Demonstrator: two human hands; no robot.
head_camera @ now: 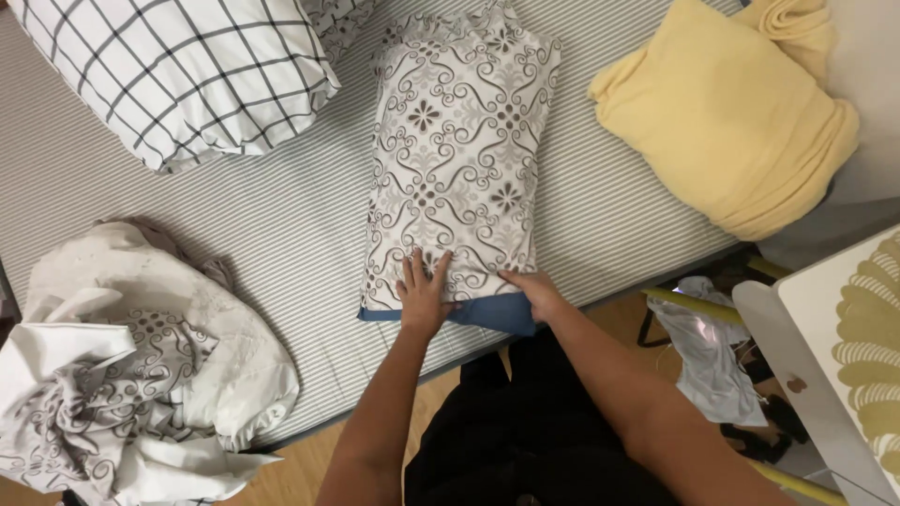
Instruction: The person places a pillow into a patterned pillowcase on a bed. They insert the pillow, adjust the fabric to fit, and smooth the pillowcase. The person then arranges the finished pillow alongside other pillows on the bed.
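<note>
Grey-and-white scrollwork cotton covers the long pillow [455, 155] that is laid lengthwise across the grey pin-striped mattress [281, 220], its near end close to the bed's front edge. A strip of blue inner pillow fabric [487, 312] is left showing at that near, open end of the patterned case.

The left hand [422, 295] is pressed flat on the pillow's near end, palm down, with the fingers [415, 270] spread and stretched out; nothing is gripped by it. The right hand [532, 292] is set at the near right corner of the same pillow, where the patterned case meets the blue fabric. Its fingers are curled down at the edge, but whether the cloth is pinched between them cannot be told from this view. The two hands are kept just beside each other, both touching the pillow.

A white pillow with a black grid pattern [187, 70] is seen at the upper left of the mattress, apart from the patterned pillow. A folded pale yellow blanket [722, 122] is placed at the upper right, overhanging the mattress edge. A crumpled heap of white and scroll-patterned linen [131, 375] is piled at the lower left corner of the bed. Off the bed to the right, a white table top with a gold fan-patterned mat [867, 337] is visible, with a grey cloth [712, 356] draped below it above the wooden floor [300, 468].
</note>
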